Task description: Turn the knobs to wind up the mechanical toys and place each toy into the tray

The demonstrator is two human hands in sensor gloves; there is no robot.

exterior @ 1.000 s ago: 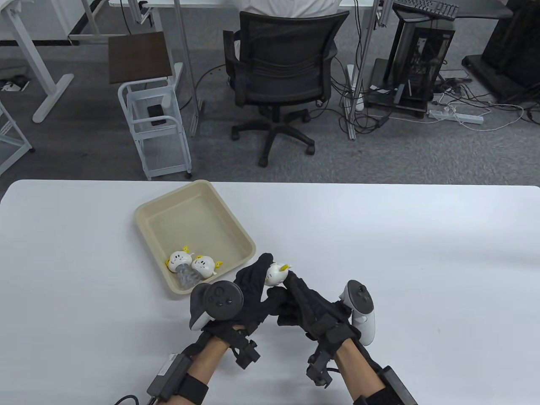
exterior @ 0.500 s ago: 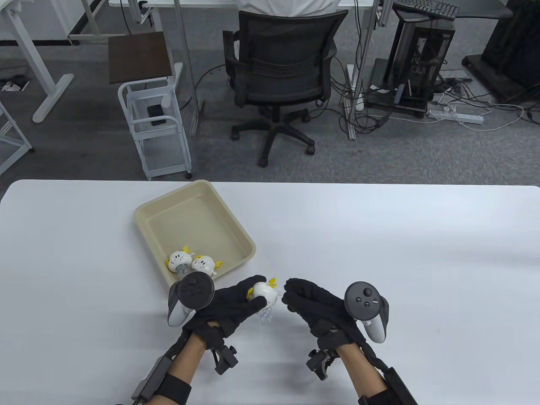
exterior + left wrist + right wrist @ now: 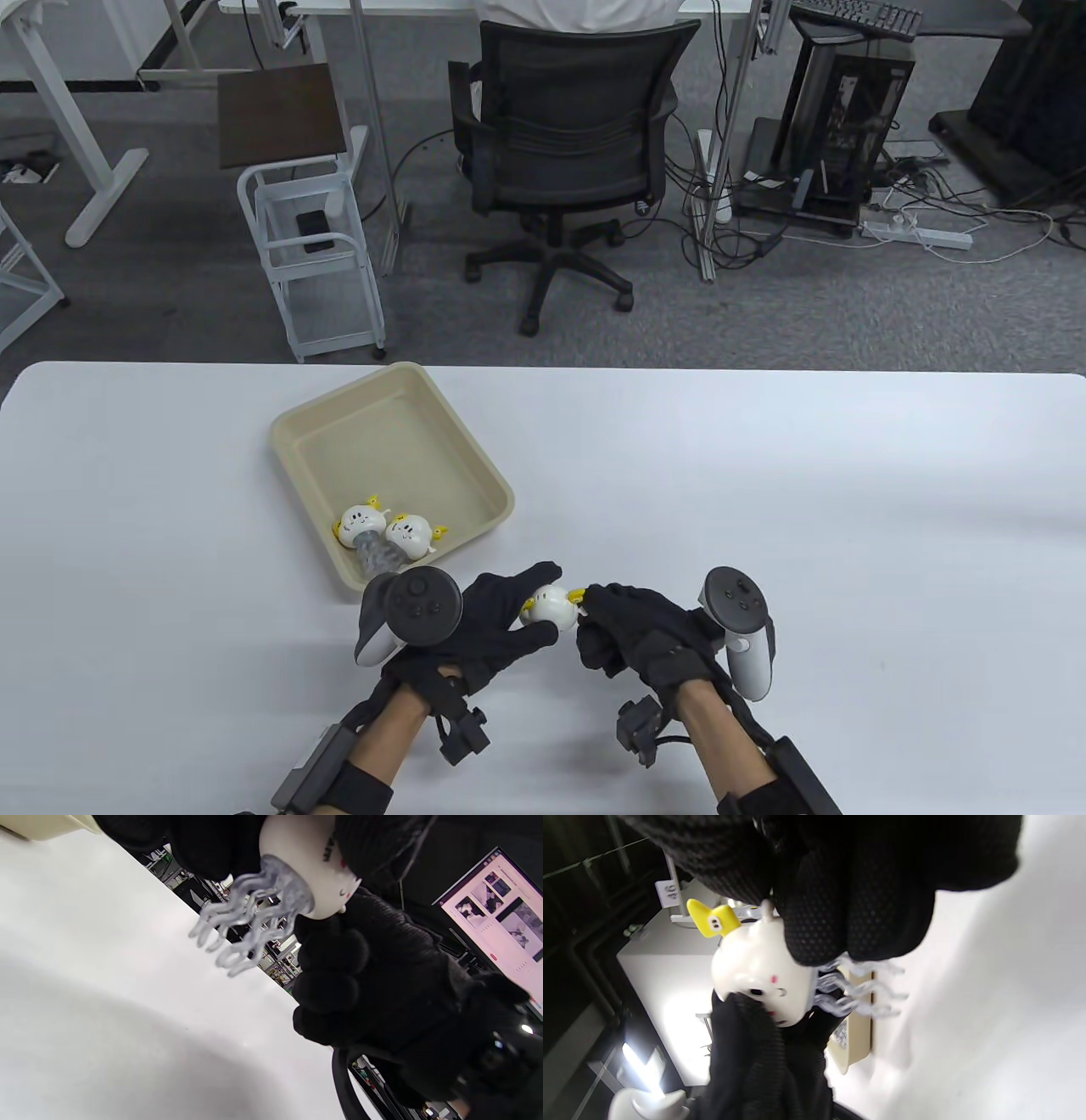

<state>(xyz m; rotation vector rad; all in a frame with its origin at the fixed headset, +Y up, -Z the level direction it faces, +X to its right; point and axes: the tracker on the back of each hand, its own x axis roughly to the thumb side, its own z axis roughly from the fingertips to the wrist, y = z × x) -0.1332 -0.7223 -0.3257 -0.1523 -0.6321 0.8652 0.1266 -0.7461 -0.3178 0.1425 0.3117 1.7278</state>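
1. I see the white table (image 3: 848,526) filling the lower half of the table view, with both my gloved hands low at its middle.
2. The beige tray (image 3: 293,424) sits left of centre on the table, turned at an angle, its near corner just beside my left tracker (image 3: 416,604).
3. My left hand (image 3: 492,624) is lifted off the table with its fingers and thumb curled around the white body of the toy in hand (image 3: 550,604); the left wrist view shows the toy's clear wavy legs (image 3: 250,916) hanging free above the tabletop.
4. My right hand (image 3: 645,632) meets the toy from the right, its fingertips (image 3: 840,921) pinched together at the toy's side, beside a yellow ear (image 3: 712,918). The knob itself is hidden under the glove, so I cannot tell exactly what they pinch.
5. That toy is outside the tray, held between both hands, near the tray's closest edge.
6. Two more toys lie in the near corner of the tray: the left toy (image 3: 358,522) and the right toy (image 3: 407,533), touching each other, both white with yellow ears.
7. Clear legs (image 3: 379,556) show below the pair, against the tray's near wall.
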